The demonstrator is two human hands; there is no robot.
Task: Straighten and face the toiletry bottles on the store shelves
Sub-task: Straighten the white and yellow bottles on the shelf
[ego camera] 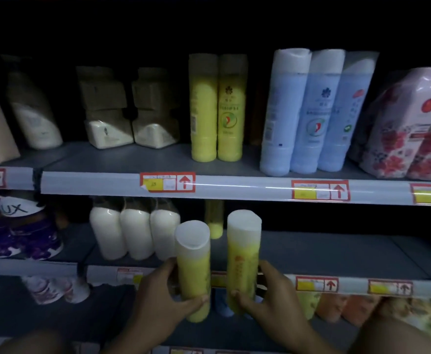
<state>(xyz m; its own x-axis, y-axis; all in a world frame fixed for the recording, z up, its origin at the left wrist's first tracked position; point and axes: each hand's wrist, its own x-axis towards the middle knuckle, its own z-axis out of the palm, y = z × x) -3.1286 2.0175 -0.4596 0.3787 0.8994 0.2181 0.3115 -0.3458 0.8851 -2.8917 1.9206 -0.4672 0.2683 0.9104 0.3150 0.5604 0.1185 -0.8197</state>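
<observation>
My left hand [159, 295] grips a yellow bottle with a translucent cap [194, 272], held upright in front of the middle shelf edge. A second, slightly taller yellow bottle [242, 261] stands upright in my right hand [268, 297], whose thumb and fingers curl round it. The two bottles are side by side with a small gap between them. Behind them, deep on the middle shelf [336, 254], stands another yellow bottle [214, 223]. On the upper shelf, two yellow bottles [217, 108] stand together.
The upper shelf also holds several blue bottles [311, 111], a pink floral pack [408, 126], cream boxes [130, 111] and a pump bottle [34, 108]. White bottles [135, 231] and purple packs [23, 231] sit on the middle shelf. More products fill the lower shelf.
</observation>
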